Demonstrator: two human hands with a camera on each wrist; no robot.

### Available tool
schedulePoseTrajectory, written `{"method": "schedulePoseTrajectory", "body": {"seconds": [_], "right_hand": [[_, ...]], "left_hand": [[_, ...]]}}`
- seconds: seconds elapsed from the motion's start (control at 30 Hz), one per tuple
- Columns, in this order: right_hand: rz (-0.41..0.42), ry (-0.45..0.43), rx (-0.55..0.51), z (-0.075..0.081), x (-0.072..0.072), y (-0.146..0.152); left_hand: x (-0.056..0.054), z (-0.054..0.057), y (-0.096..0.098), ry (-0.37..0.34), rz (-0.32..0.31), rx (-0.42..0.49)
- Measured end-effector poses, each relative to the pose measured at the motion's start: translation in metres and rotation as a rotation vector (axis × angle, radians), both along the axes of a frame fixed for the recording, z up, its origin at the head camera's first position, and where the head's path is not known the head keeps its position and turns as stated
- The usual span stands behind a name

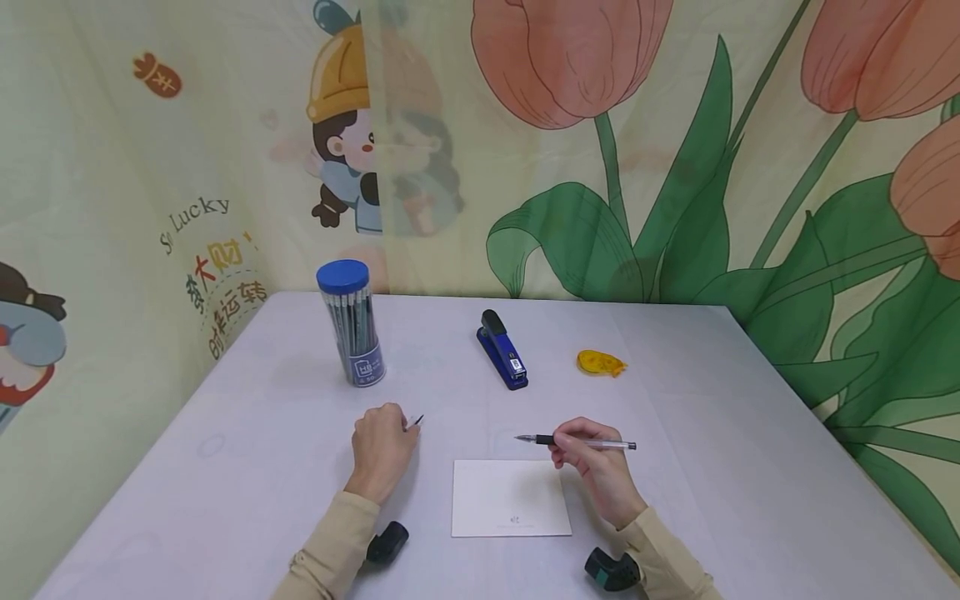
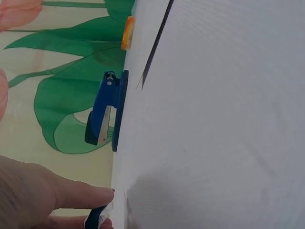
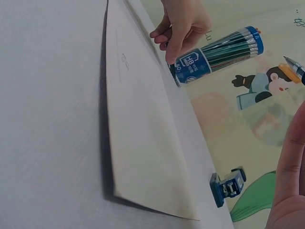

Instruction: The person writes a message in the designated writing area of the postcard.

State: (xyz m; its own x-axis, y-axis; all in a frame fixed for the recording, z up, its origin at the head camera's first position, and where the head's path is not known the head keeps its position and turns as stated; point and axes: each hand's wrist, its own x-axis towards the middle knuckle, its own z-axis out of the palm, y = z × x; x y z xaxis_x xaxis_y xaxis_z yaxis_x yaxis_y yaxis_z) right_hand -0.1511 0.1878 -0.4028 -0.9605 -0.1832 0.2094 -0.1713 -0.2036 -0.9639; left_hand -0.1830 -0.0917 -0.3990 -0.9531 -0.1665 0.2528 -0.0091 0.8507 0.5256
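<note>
My right hand (image 1: 596, 471) pinches a clear gel pen (image 1: 536, 439) by its black grip, bare tip pointing left above the upper right corner of a white paper pad (image 1: 510, 500). In the right wrist view, the pen's tip (image 3: 295, 67) shows at the right edge. My left hand (image 1: 382, 450) is left of the pad, above the table. Between its thumb and fingers it pinches a small clear and dark pen cap (image 2: 97, 217), mostly covered by the fingers. The pad lies flat, with a small grey print near its lower edge.
A tub of pencils (image 1: 356, 325) with a blue lid stands behind the left hand. Farther back in the middle lies a blue stapler (image 1: 502, 350), with a yellow correction tape (image 1: 600, 362) to its right. A printed curtain (image 1: 435, 267) hangs behind the white table (image 1: 247, 500).
</note>
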Motion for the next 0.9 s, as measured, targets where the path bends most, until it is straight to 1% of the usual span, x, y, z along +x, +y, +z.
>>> {"method": "schedulePoseTrajectory", "body": {"seconds": [0.4, 0.73, 0.9], "right_hand": [[-0.007, 0.006, 0.004, 0.0002, 0.0005, -0.0007], [-0.014, -0.002, 0.019, 0.0002, 0.0008, -0.0007], [-0.008, 0.001, 0.012, 0.0005, 0.0005, -0.0009]], "left_hand": [[0.0004, -0.0028, -0.0027, -0.057, -0.016, -0.008], [0.0008, -0.0028, 0.0007, -0.056, -0.023, -0.013], [0.0005, -0.0035, 0.0016, -0.04, -0.023, -0.026]]}}
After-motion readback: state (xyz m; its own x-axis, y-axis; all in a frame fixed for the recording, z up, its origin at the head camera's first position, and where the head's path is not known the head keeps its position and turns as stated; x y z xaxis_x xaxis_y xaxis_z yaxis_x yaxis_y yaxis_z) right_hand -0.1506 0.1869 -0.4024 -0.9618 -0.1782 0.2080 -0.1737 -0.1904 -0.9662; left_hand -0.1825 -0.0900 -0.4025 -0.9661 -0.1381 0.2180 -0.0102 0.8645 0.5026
